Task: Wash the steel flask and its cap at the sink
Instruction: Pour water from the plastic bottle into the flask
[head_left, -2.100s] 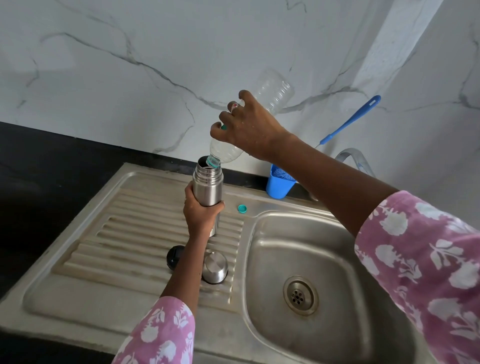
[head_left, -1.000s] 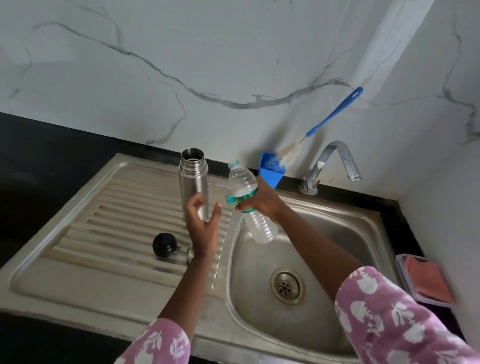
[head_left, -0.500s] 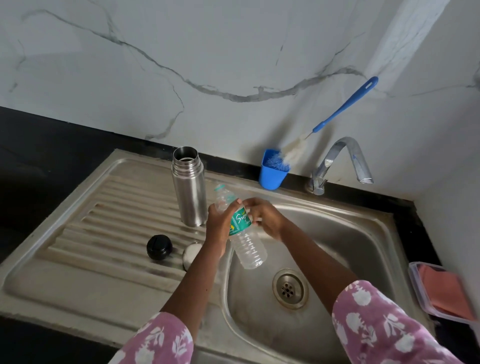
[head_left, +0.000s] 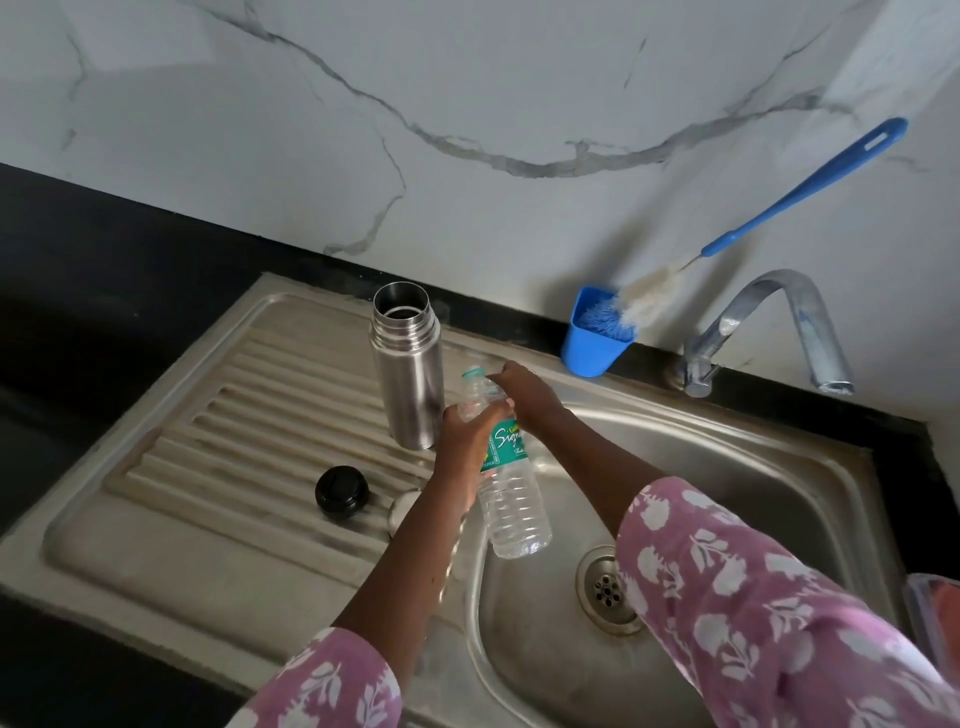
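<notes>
Over the steel sink (head_left: 727, 467), left hand (head_left: 462, 436) grips a clear plastic bottle (head_left: 511, 499), right hand (head_left: 524, 387) pinches its teal top (head_left: 474, 372) — twist squarely. Open steel flask (head_left: 408, 379) and black cap (head_left: 342, 491) stand on the drainboard (head_left: 249, 426).

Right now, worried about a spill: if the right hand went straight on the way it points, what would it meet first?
Past the plastic bottle whose top it pinches, the right hand would probably meet the open steel flask near its neck; depth is unclear.
</notes>
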